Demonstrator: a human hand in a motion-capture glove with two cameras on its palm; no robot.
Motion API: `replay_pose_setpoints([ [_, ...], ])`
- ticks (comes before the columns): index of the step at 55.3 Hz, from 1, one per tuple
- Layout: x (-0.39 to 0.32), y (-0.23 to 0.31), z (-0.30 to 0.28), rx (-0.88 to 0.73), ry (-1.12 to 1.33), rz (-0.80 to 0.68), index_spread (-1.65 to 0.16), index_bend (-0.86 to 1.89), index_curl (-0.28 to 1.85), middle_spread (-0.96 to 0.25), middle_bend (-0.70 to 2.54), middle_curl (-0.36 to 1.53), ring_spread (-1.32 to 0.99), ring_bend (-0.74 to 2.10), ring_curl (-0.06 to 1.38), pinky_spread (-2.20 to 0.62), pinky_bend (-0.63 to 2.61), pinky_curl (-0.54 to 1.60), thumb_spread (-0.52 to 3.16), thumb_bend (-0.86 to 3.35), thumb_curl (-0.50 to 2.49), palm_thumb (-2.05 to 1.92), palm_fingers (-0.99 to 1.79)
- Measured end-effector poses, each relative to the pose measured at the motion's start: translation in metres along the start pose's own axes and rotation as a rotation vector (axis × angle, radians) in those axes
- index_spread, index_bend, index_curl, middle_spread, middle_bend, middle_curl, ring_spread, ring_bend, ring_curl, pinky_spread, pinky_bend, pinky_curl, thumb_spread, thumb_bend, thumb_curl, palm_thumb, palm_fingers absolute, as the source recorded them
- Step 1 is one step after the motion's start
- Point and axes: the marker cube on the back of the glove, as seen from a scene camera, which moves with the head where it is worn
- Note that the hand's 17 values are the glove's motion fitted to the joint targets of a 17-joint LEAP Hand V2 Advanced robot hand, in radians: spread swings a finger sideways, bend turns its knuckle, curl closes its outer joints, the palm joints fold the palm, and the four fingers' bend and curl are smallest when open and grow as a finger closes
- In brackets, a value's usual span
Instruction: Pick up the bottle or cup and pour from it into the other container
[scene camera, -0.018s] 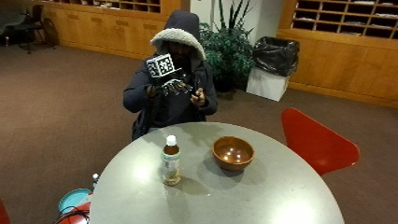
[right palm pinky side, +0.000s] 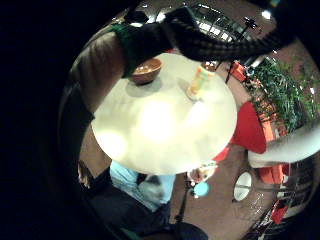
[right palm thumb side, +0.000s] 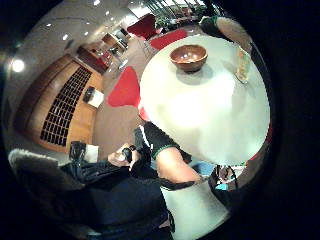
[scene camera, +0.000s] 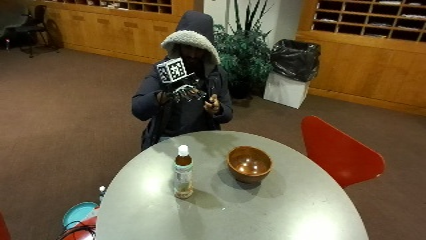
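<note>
Bottle label unreadable beside bowl; raised right hand, finger state indiscernible.

warm overhead light is glaring off the table; the bottle and bowl are casting soft shadows; palm views are blurring and bending at the edges.

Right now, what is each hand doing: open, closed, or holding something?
Gloved right hand: raised at chest height, away from the table; grip cannot be told.
Bare left hand: raised beside it; cannot be told.
</note>
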Motion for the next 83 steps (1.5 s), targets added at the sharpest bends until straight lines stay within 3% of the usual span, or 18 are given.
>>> replay_pose_setpoints([
  [2, -0.007, 0.059, -0.019, 0.043, -0.113, 0.030, -0.24, 0.33, 0.15, -0.03, 0.27, 0.10, 0.09, 0.22, 0.07, 0.21, 0.33, 0.11, 0.51, 0.17, 0.10, 0.33, 0.61],
  [4, -0.007, 0.080, -0.027, 0.063, -0.161, 0.042, -0.27, 0.33, 0.18, -0.03, 0.27, 0.13, 0.11, 0.21, 0.10, 0.24, 0.33, 0.14, 0.60, 0.16, 0.11, 0.35, 0.59],
  [15, 0.004, 0.087, -0.032, 0.065, -0.178, 0.067, -0.35, 0.28, 0.27, -0.04, 0.23, 0.20, 0.15, 0.18, 0.15, 0.32, 0.30, 0.21, 0.85, 0.07, 0.18, 0.40, 0.58],
  [31, 0.064, 0.087, -0.035, 0.114, -0.185, 0.135, -0.38, 0.21, 0.32, -0.04, 0.18, 0.25, 0.16, 0.16, 0.16, 0.35, 0.30, 0.27, 0.92, -0.02, 0.25, 0.42, 0.53],
  [37, 0.085, 0.085, -0.035, 0.119, -0.235, 0.443, -0.39, 0.21, 0.33, -0.04, 0.17, 0.26, 0.16, 0.16, 0.16, 0.36, 0.32, 0.29, 0.92, -0.03, 0.27, 0.42, 0.51],
  [42, 0.112, 0.093, -0.030, 0.100, -0.238, 0.271, -0.39, 0.21, 0.34, -0.04, 0.17, 0.26, 0.17, 0.16, 0.16, 0.36, 0.33, 0.30, 0.92, -0.03, 0.28, 0.41, 0.48],
  [47, 0.132, 0.076, -0.022, 0.186, -0.236, 0.512, -0.39, 0.20, 0.35, -0.05, 0.17, 0.27, 0.17, 0.15, 0.15, 0.36, 0.36, 0.32, 0.92, -0.03, 0.29, 0.41, 0.44],
  [53, 0.159, 0.077, -0.008, 0.082, -0.280, 0.375, -0.40, 0.18, 0.35, -0.03, 0.16, 0.26, 0.18, 0.16, 0.14, 0.37, 0.40, 0.34, 0.91, -0.03, 0.29, 0.40, 0.37],
  [60, 0.194, 0.050, 0.027, 0.178, -0.356, 0.322, -0.39, 0.14, 0.33, -0.01, 0.17, 0.26, 0.18, 0.17, 0.14, 0.37, 0.47, 0.36, 0.90, -0.04, 0.30, 0.39, 0.30],
  [65, 0.211, 0.017, 0.058, 0.312, -0.472, 0.466, -0.38, 0.13, 0.31, 0.02, 0.18, 0.27, 0.19, 0.18, 0.15, 0.37, 0.52, 0.37, 0.90, -0.03, 0.31, 0.39, 0.25],
  [69, 0.219, 0.016, 0.084, 0.274, -0.580, 0.326, -0.37, 0.13, 0.29, 0.04, 0.18, 0.27, 0.20, 0.19, 0.16, 0.37, 0.55, 0.38, 0.89, -0.03, 0.31, 0.40, 0.22],
  [83, 0.230, -0.052, 0.148, 0.203, -0.858, 0.418, -0.30, 0.11, 0.25, 0.09, 0.18, 0.28, 0.22, 0.21, 0.19, 0.36, 0.64, 0.39, 0.86, -0.03, 0.33, 0.43, 0.16],
])
